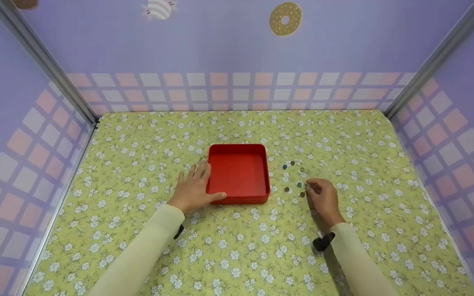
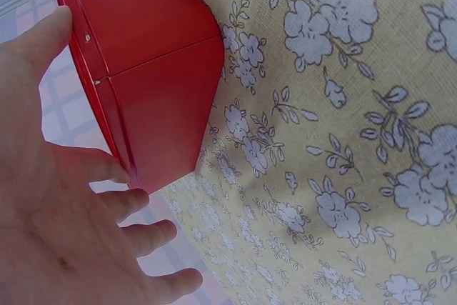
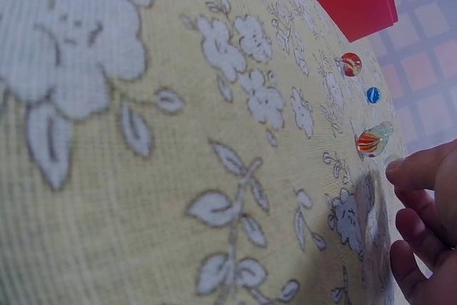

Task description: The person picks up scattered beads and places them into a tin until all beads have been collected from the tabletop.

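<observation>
A square red box point(image 1: 239, 199), open at the top, stands on the floral tablecloth. My left hand point(image 1: 194, 190) rests against its near left corner, fingers spread, thumb over the front rim; in the left wrist view the thumb point(image 2: 53, 33) touches the red wall. To the right of the box lie several small glass marbles, among them a blue one point(image 1: 285, 167) and a green one point(image 1: 299, 185). My right hand point(image 1: 323, 199) is beside them, thumb and forefinger pinching a pale clear marble, mostly hidden by the fingertips. Near it lies an orange-striped marble point(image 3: 370, 143).
Yellow floral cloth point(image 1: 237, 255) covers the table. Purple walls with pink and white checks point(image 1: 237, 94) enclose it at the back and both sides. A red marble point(image 3: 350, 64) lies nearest the box in the right wrist view.
</observation>
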`<state>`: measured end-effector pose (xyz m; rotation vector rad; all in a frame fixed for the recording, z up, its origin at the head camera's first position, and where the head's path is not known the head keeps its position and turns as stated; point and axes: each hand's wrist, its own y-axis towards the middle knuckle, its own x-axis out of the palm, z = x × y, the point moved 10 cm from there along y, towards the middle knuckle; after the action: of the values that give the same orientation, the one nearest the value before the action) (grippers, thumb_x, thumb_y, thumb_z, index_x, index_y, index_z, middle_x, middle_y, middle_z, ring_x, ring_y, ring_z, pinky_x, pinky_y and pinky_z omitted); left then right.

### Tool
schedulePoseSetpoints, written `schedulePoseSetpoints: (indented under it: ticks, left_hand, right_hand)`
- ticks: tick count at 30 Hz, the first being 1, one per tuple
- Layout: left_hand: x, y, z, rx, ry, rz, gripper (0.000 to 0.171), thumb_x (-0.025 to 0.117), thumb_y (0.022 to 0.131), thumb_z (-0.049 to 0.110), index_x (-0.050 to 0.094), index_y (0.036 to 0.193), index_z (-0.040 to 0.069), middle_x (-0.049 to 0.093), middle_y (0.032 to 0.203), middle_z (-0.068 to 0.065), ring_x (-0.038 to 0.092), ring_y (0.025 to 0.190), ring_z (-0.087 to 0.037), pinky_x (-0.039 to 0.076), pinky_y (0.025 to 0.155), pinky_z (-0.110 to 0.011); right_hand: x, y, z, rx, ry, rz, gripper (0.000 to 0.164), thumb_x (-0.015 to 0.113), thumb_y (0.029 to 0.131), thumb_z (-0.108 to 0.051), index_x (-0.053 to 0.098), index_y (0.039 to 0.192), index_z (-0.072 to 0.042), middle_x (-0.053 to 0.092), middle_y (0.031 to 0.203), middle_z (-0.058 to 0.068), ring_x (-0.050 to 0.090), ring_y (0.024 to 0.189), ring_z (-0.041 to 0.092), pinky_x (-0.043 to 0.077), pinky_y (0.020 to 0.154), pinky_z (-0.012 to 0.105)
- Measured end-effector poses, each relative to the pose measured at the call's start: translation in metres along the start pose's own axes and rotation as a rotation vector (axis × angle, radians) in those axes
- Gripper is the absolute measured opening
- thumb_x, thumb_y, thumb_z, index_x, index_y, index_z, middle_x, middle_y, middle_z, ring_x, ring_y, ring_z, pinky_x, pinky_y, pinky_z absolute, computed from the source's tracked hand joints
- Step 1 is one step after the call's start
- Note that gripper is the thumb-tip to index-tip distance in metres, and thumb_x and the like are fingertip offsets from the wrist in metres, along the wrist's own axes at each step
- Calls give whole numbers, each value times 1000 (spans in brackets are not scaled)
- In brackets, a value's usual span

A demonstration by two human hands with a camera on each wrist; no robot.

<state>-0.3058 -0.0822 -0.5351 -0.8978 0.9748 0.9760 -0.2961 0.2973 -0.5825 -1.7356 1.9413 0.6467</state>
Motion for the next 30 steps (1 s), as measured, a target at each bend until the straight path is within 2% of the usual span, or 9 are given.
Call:
schedulePoseSetpoints:
  ticks: [16, 30]
  left_hand:
    - [0, 1, -1, -6, -2, -3, 108, 51, 81, 77, 10, 157, 13, 8, 164, -9, 12, 150, -37, 9, 117, -64]
    - [0, 0, 0, -4, -12, -18, 108, 51, 81, 77, 10, 157, 13, 7, 165, -9, 12, 150, -38, 8, 116, -65]
  right_hand:
    - [-7, -4, -4, 20, 19, 24, 25, 60, 96, -13, 66, 119, -9, 62, 116, 11, 60, 101, 26, 50, 86, 45]
    - [-13, -10, -15, -18, 27, 63, 26, 63, 94, -13, 67, 119, -8, 62, 115, 12, 57, 101, 27, 51, 85, 47]
